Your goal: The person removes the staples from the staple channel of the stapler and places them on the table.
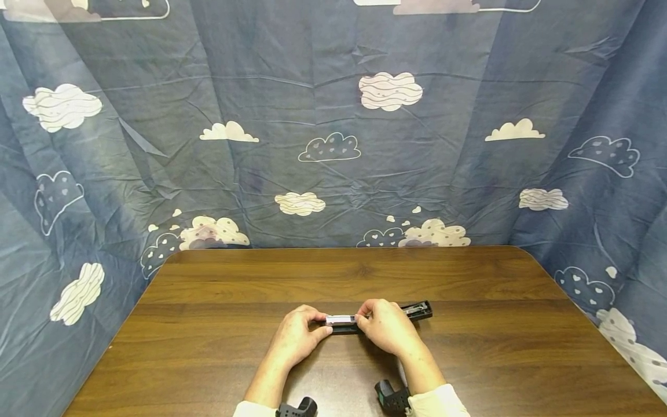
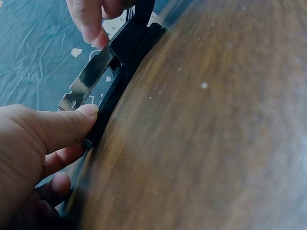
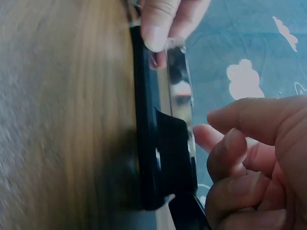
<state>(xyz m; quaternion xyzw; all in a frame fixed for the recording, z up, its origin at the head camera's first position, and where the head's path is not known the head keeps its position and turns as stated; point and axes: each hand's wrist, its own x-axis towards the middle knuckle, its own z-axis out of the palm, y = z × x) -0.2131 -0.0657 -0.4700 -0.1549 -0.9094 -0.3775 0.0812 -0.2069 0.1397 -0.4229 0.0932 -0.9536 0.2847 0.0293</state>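
An opened black stapler lies on the table, its top arm (image 1: 421, 311) swung back to the right. At its left end my left hand (image 1: 296, 337) pinches the black base (image 3: 144, 110) between thumb and fingers. Above the base, the shiny metal staple rail (image 2: 90, 76) is lifted at an angle. My right hand (image 1: 388, 329) is over the stapler's hinge side. One of its fingertips touches the rail in the left wrist view, while the thumb (image 3: 228, 115) stands a little apart from the metal in the right wrist view. Whether staples sit in the rail cannot be told.
The brown wooden table (image 1: 208, 289) extends around the stapler, with rounded far corners. Behind it and at both sides hangs a blue curtain (image 1: 281, 104) with a cloud pattern. Each wrist wears a black camera mount (image 1: 391, 397).
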